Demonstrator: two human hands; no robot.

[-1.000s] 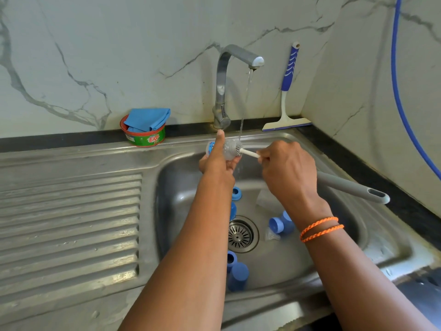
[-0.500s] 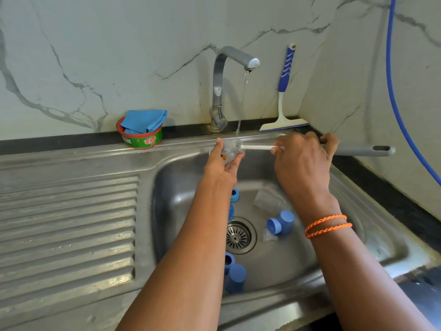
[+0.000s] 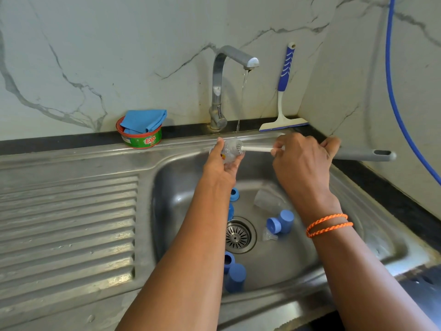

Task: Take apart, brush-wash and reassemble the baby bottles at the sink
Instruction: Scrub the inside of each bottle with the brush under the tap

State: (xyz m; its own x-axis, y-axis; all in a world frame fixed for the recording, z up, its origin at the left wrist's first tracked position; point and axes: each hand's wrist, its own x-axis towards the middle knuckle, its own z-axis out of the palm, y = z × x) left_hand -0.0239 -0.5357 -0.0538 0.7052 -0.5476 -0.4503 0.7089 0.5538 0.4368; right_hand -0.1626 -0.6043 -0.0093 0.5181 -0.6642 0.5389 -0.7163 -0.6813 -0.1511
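Scrubbing a clear baby bottle [image 3: 228,152] under the running tap [image 3: 232,59], brush head inside it.

Bottle lies on its side over the back of the sink [image 3: 181,187] basin, mouth to the right; left hand [image 3: 220,163] has its fingers curled round the bottle body. Right hand [image 3: 301,161] grips the bottle brush [image 3: 257,148] at its white shaft, fingers closed on it, grey handle sticking out right past the sink rim. Thin water stream lands on the bottle. Basin floor: blue caps [image 3: 280,222] right of the drain [image 3: 238,235], another clear bottle [image 3: 267,199] lying behind them, more blue parts [image 3: 235,277] at the near wall and next to the left forearm. On the surface behind the sink: soap tub [image 3: 140,138] with a blue cloth [image 3: 144,120] in it, left of the tap; squeegee [image 3: 284,91] leaning on the wall to the right.
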